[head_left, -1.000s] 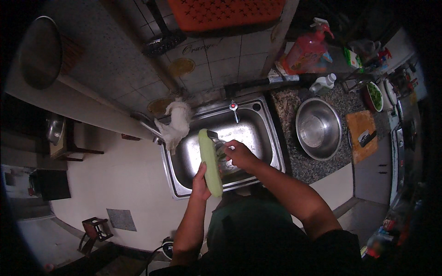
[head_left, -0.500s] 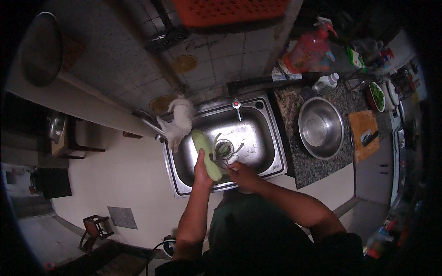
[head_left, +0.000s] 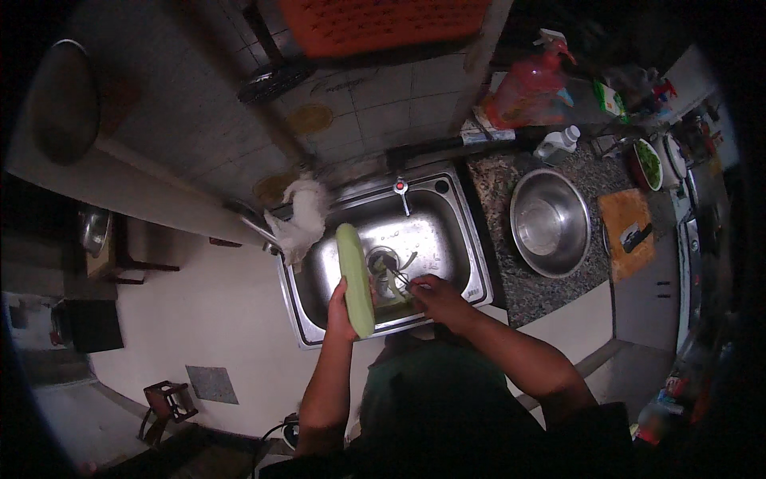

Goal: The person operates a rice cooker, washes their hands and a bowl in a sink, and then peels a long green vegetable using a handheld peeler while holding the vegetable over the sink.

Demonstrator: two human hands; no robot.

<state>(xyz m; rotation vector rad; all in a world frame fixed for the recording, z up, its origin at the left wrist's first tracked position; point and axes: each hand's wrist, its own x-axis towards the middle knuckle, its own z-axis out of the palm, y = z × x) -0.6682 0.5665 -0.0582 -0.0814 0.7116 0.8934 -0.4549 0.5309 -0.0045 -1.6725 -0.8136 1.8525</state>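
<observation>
Where hands [head_left: 383, 307] meet: steel sink [head_left: 463, 239], granite countertop [head_left: 511, 295].

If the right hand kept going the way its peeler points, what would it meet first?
Probably the pale green gourd that the left hand holds over the sink. The right hand and its peeler aim up-left at it, though depth is unclear.

Dark green top; bare forearms

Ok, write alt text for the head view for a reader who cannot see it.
Seen from above, a person stands at a steel sink, the left hand holding a long pale green gourd upright over the basin while the right hand works a thin peeler beside it. A steel bowl and a wooden cutting board sit on the speckled counter to the right.
</observation>
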